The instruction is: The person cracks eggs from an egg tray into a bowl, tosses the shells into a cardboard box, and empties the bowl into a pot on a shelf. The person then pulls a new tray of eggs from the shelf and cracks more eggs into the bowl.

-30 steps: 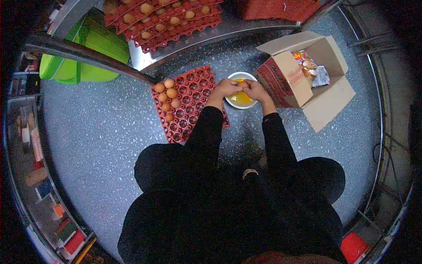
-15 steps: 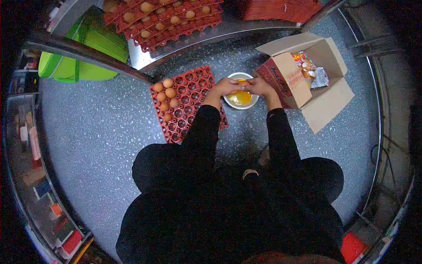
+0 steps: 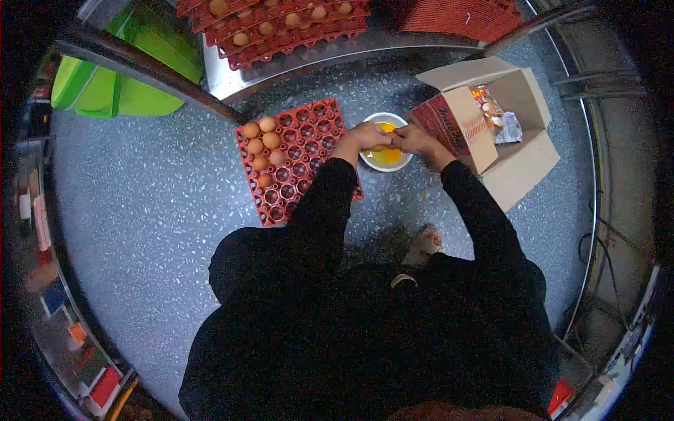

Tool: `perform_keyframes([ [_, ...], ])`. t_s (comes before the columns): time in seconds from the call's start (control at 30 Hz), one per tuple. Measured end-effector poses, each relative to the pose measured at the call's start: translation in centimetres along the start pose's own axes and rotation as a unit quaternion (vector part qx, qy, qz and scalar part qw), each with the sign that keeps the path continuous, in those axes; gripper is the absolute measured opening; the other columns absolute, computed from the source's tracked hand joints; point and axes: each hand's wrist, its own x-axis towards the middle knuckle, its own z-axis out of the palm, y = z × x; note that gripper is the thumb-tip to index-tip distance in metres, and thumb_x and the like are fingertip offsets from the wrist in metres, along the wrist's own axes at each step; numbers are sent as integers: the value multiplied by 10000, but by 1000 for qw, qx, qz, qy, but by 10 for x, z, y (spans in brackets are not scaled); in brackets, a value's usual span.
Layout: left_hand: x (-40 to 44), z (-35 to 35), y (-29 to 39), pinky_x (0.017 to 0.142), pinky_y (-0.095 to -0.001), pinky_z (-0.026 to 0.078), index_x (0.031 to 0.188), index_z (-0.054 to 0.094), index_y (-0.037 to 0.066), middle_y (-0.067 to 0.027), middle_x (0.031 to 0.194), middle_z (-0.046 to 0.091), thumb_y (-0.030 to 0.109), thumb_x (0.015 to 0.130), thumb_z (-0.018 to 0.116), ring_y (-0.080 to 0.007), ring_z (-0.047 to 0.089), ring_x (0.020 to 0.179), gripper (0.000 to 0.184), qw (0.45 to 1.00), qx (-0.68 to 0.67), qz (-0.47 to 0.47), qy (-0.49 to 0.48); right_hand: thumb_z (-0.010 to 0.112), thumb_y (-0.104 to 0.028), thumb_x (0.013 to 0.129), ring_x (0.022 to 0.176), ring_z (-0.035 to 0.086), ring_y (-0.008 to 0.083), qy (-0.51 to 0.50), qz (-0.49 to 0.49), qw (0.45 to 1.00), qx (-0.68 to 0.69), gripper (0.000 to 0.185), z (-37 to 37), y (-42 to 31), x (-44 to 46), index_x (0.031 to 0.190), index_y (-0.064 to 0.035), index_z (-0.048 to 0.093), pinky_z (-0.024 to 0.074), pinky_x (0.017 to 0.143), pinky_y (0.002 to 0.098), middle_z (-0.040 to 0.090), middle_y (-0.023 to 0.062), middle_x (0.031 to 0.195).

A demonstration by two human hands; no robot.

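Observation:
Above a white bowl [image 3: 385, 165] of raw egg [image 3: 382, 156], my two hands meet with curled fingers. My left hand [image 3: 370, 135] comes over the bowl's left side, its fingertips against those of my right hand [image 3: 415, 139]. What they pinch between them is mostly hidden; a shell does not show clearly. Bright yellow yolk appears behind and below the fingers. Left of the bowl lies a red egg tray [image 3: 302, 151], with several brown eggs [image 3: 270, 141] in its left columns and bare cups elsewhere.
An open cardboard box [image 3: 523, 165] on the right holds eggshells [image 3: 490, 109] and wrappers. Stacked egg trays [image 3: 281, 31] stand on a metal shelf [image 3: 225, 78] ahead. Green plastic bins [image 3: 140, 91] are at the upper left. A bare foot [image 3: 426, 242] rests on the speckled floor [image 3: 154, 210].
A brown, egg-like shape between my hands no longer shows clearly. My right forearm has swung outward, and its fingers have bunched closer to my left hand. The view has shifted slightly.

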Motion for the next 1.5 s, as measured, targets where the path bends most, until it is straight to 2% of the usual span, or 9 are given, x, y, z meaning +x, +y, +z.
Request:
perform_keyframes([
  [0.27, 2, 17, -3, 500, -234, 419, 833, 649, 79, -4, 643, 582, 465, 677, 615, -79, 505, 522, 418, 997, -68, 14, -29, 498, -423, 769, 789, 579, 260, 16, -42, 999, -9, 414, 5, 4, -10, 891, -42, 601, 442, 716, 354, 597, 162, 861],
  [0.33, -11, 11, 9, 413, -225, 377, 771, 618, 21, -5, 560, 551, 321, 642, 641, -85, 502, 455, 328, 998, -55, 16, -19, 507, -413, 780, 837, 572, 217, -5, -46, 999, -25, 431, 6, 4, -11, 964, -30, 578, 436, 743, 322, 593, 151, 913],
  [0.43, -24, 5, 20, 455, -224, 407, 793, 635, 38, -18, 604, 574, 405, 650, 634, -73, 515, 498, 394, 998, -56, 0, -27, 505, -381, 789, 817, 577, 219, -33, -37, 998, -39, 415, 5, 7, -6, 965, -10, 565, 439, 723, 330, 594, 158, 898],
  [0.5, -19, 9, 17, 475, -227, 421, 795, 649, 56, -22, 627, 585, 479, 661, 621, -68, 505, 498, 444, 998, -49, 17, -22, 440, -434, 767, 721, 580, 324, 93, -142, 982, -86, 446, 8, 13, -9, 830, -22, 598, 444, 664, 409, 596, 189, 796],
  [0.8, -30, 3, 31, 583, -258, 462, 885, 636, 85, -61, 708, 620, 470, 608, 634, -146, 587, 600, 474, 1000, -28, 12, -4, 518, -304, 795, 799, 579, 237, -10, -102, 990, -97, 349, -20, -6, -24, 1021, -39, 539, 436, 714, 312, 600, 126, 838],
  [0.9, -29, 0, 24, 571, -264, 460, 892, 633, 73, -60, 723, 621, 454, 598, 656, -147, 580, 595, 482, 999, -30, 13, 22, 426, -454, 795, 835, 568, 319, -20, -102, 994, -22, 483, -20, -11, -25, 958, -16, 551, 442, 735, 387, 576, 206, 898],
  [1.0, -34, -1, 18, 556, -269, 458, 909, 630, 78, -64, 699, 617, 460, 592, 661, -140, 570, 576, 498, 999, -11, 8, 35, 496, -297, 796, 750, 584, 248, -35, -110, 992, -57, 350, -4, 0, -11, 1044, -53, 531, 447, 687, 325, 592, 157, 827],
  [1.1, -33, 1, 11, 555, -264, 459, 865, 639, 76, -56, 668, 613, 445, 598, 658, -131, 572, 575, 456, 998, -59, -11, 31, 525, -288, 774, 740, 586, 274, -19, -78, 993, 86, 365, 9, 10, -8, 1046, -46, 527, 451, 674, 342, 586, 186, 826],
  [1.5, -22, 10, 14, 690, -335, 466, 850, 641, 145, -103, 800, 622, 543, 565, 593, -225, 603, 768, 492, 984, 142, -48, 92, 511, -284, 757, 714, 571, 360, 128, -97, 987, -9, 367, 32, 18, -6, 1028, -36, 499, 455, 634, 400, 574, 217, 766],
])
